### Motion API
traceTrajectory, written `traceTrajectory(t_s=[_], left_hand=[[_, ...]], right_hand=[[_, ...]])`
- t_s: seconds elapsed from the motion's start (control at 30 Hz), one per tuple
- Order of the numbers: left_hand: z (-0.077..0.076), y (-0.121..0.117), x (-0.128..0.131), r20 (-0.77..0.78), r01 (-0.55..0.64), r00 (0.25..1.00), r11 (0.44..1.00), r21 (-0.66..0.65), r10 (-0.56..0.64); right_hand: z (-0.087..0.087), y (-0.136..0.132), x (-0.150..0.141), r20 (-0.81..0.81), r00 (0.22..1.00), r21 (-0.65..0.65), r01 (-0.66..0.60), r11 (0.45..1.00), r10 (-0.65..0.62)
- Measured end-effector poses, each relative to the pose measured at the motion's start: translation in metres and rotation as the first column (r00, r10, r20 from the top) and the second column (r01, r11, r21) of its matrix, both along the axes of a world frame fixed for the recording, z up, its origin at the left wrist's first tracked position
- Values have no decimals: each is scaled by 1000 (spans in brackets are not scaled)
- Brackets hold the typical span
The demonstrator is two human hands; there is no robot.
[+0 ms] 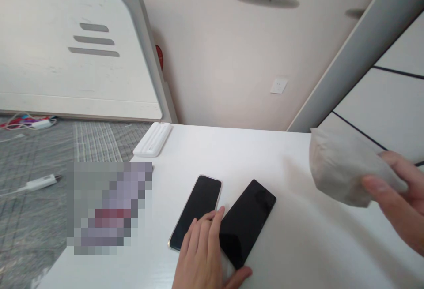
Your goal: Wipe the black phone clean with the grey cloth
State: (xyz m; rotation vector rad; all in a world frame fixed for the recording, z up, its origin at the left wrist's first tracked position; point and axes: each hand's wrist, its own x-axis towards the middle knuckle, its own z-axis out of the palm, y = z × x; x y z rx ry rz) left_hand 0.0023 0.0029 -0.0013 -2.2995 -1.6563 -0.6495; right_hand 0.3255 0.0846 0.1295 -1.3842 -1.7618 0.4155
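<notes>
Two smartphones lie screen up on the white table (149, 262). The left smartphone (198, 196) has a clear-edged case. Close to its right, the darker, wider black smartphone (251, 218) lies at a slant. My left hand (200, 253) spans that one's lower end, its fingers along the left edge and its thumb by the bottom corner; the fingers also overlap the left phone's edge. Above the table's right side, my right hand (397, 196) pinches a folded light-grey cloth (344, 170) between thumb and fingers.
A white power bank (153, 140) sits at the table's far left corner. Nearer, a blurred-out purplish object (115, 205) lies by the left edge. A bed with grey bedding (96, 143) adjoins the left, bearing a white cable plug (41, 183). Wall and cabinet stand behind.
</notes>
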Motion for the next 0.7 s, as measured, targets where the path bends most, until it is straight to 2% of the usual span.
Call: traceTrajectory(t_s=[0.03, 0.1, 0.17, 0.27, 0.33, 0.37, 0.4, 0.47, 0.5, 0.53, 0.57, 0.67, 0.7], left_hand=[[-1, -1, -1, -2, 3, 1000, 1000, -3, -3], [-3, -2, -3, -9, 6, 1000, 1000, 0, -6], [-6, -4, -5, -22, 11, 1000, 1000, 5, -11], [-10, -4, -6, -42, 23, 999, 1000, 7, -23], [-10, -4, -5, -50, 28, 998, 999, 16, -27], [-10, -4, -4, -52, 26, 998, 999, 18, -25], [-10, -4, -4, -52, 21, 998, 1000, 21, -20], [-11, -4, -3, -42, 14, 999, 1000, 20, -13], [-11, -4, -4, -36, 13, 999, 1000, 16, -12], [-11, -4, -4, -31, 16, 999, 1000, 17, -16], [-11, -4, -5, -28, 22, 999, 1000, 17, -21], [-12, -4, -6, -34, 30, 999, 999, 37, -29], [-12, -5, -6, -31, 28, 999, 999, 36, -27]], right_hand=[[0, -5, -9, 125, 989, 49, -89, 995, 82], [-5, -16, -36, 333, 901, 0, -294, 956, 277], [-18, -23, -64, 446, 754, -154, -467, 871, 483], [-45, -27, -91, 516, 568, -250, -616, 747, 641], [-65, -23, -93, 576, 483, -237, -674, 700, 660], [-75, -20, -91, 607, 464, -226, -677, 701, 645], [-85, -17, -87, 641, 468, -209, -656, 725, 608], [-101, -15, -80, 705, 520, -145, -560, 816, 482], [-108, -15, -78, 726, 526, -129, -527, 840, 442], [-113, -17, -79, 740, 519, -113, -532, 839, 428], [-117, -20, -80, 746, 497, -101, -573, 813, 443], [-120, -25, -85, 736, 390, -116, -732, 672, 553], [-119, -24, -85, 729, 381, -145, -726, 672, 568]])
